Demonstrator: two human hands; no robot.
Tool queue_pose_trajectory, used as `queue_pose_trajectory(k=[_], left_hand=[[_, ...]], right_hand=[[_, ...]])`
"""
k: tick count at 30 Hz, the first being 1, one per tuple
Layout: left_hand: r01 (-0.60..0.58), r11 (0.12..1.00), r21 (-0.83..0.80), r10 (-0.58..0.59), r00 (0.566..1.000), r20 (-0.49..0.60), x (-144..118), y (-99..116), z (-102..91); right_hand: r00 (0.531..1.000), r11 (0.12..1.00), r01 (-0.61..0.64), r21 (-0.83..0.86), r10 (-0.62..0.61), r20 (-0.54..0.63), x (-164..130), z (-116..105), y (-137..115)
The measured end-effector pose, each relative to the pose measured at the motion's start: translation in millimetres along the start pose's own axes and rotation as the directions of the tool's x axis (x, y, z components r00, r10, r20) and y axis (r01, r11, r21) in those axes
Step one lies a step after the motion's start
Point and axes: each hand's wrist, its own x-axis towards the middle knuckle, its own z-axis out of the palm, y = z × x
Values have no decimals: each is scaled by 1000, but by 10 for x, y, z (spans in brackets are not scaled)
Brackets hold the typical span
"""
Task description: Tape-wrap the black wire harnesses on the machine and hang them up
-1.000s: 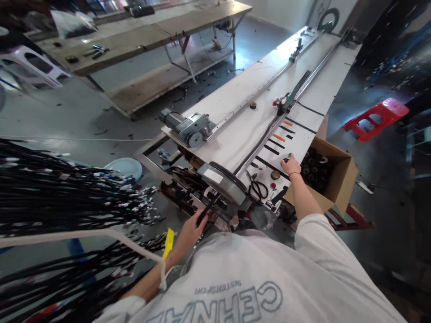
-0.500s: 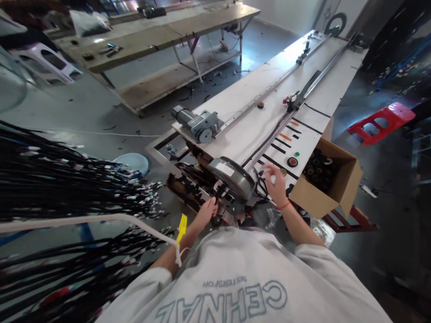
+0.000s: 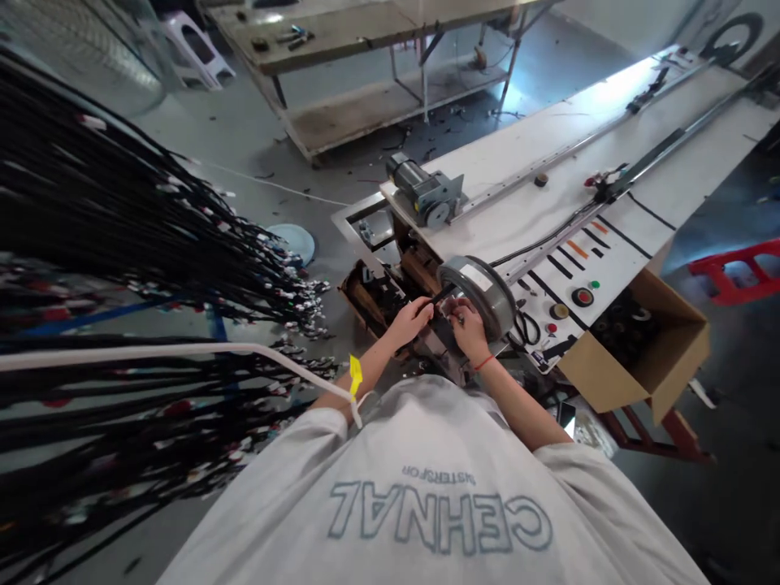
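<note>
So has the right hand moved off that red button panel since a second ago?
Yes. The right hand has left the button panel and come back toward the grey round housing, close to the left hand.

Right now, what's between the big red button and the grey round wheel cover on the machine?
In the head view, black-handled scissors lie on the white table between the red button and the grey round cover, with a smaller brownish knob beside the button.

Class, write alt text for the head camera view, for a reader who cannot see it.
A person in a white shirt leans over a long white workbench, the left hand gripping a black cable and the right hand touching beside a grey round machine housing. Bundles of black cables hang at left; a cardboard box sits at right.
</note>
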Motion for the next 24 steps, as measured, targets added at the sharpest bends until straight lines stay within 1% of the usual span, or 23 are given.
queue_pose_trajectory(k=[2,4,5,8,10,12,14,16,18,20,22,24], left_hand=[[-38,999,29,37,999,17,-4,-28,-9],[-54,995,83,50,998,45,-8,-69,-4],[-52,992,115,44,997,70,-12,-92,6],[-50,978,203,17,987,160,-26,-146,46],[-75,966,247,26,980,197,-35,-153,65],[-102,954,281,50,982,184,-37,-142,69],[-112,942,318,67,986,150,-32,-133,63],[-107,930,350,68,990,122,-28,-142,62],[-95,927,364,54,991,120,-34,-163,77],[-89,925,369,52,993,110,-56,-179,113],[-108,914,391,80,993,87,-92,-175,161],[-123,887,446,106,992,63,-137,-165,205]], right_hand=[[1000,1000,-12,22,12,-3,-57,-48,-2],[999,999,-51,-2,52,16,-85,-88,-48],[998,998,-51,-26,52,30,-77,-103,-87],[997,996,36,-77,-30,69,25,-122,-243],[991,988,106,-110,-96,99,124,-114,-348],[980,966,175,-189,-152,131,197,-98,-422],[964,930,254,-266,-221,147,204,-93,-447],[940,890,339,-303,-311,138,133,-111,-419],[920,861,392,-325,-376,113,16,-141,-353],[921,853,386,-352,-377,98,-76,-144,-280],[940,857,338,-390,-326,99,-85,-93,-236],[960,855,277,-438,-258,105,-15,-5,-245]])
